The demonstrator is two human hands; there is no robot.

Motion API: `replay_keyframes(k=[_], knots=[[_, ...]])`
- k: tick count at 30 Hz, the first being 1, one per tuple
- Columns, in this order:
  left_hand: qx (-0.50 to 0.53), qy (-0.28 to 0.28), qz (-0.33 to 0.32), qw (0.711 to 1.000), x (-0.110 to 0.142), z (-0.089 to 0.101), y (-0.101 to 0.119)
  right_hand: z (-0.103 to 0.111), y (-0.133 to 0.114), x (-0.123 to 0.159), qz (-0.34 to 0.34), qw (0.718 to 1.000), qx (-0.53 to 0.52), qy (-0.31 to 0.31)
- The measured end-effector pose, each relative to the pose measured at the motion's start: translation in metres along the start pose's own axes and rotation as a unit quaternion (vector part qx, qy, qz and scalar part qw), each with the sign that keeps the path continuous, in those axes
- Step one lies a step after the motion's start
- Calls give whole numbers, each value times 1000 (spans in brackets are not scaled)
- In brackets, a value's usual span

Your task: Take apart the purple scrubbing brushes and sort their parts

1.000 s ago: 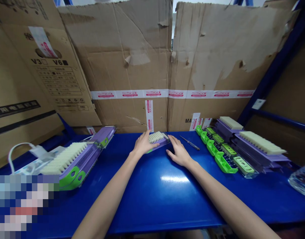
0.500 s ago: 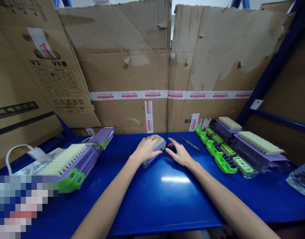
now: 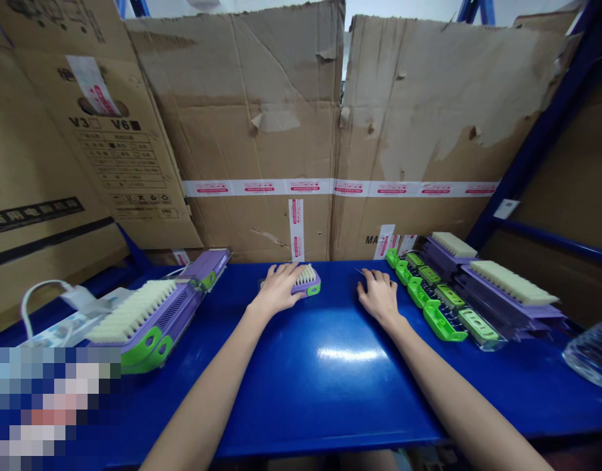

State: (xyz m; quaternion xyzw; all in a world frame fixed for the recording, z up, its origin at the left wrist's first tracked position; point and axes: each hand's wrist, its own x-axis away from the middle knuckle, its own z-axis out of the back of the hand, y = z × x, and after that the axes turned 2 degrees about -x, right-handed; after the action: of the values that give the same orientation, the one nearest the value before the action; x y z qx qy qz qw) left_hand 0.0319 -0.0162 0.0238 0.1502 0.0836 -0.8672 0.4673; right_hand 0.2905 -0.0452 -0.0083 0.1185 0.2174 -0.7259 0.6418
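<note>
In the middle of the blue table, my left hand (image 3: 276, 290) is closed over a purple brush (image 3: 311, 288) with cream bristles and a green end. Its thumb lies along the near side, and the palm hides the brush's left part. Off to the right, my right hand (image 3: 380, 296) has its fingers curled down onto a slim screwdriver (image 3: 358, 271). Just the thin tip shows past the fingers; the handle is covered.
Green plastic end pieces (image 3: 441, 322) line the right side, beside purple housings with bristle blocks (image 3: 514, 281). A larger purple brush unit (image 3: 139, 314) lies at left near a power strip and white cable (image 3: 29, 297). Cardboard (image 3: 262, 131) walls the back; clear plastic (image 3: 593, 353) sits far right.
My right hand has moved right, away from the brush, and onto the screwdriver. My left hand has shifted slightly left with the brush, which now lies more sideways.
</note>
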Motion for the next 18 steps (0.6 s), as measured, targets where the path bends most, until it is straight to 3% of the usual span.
replay_keyframes(k=[5,14,18], knots=[[-29,-20,72,997,-1,-1,-3,-1,-1,2,-28,999,33,-18],[6,12,23,1000,-2,-8,-5,-3,1,2,-53,997,31,-46],[7,44,-9,999,-2,-11,-6,-3,3,-1,-6,1000,-16,-22]])
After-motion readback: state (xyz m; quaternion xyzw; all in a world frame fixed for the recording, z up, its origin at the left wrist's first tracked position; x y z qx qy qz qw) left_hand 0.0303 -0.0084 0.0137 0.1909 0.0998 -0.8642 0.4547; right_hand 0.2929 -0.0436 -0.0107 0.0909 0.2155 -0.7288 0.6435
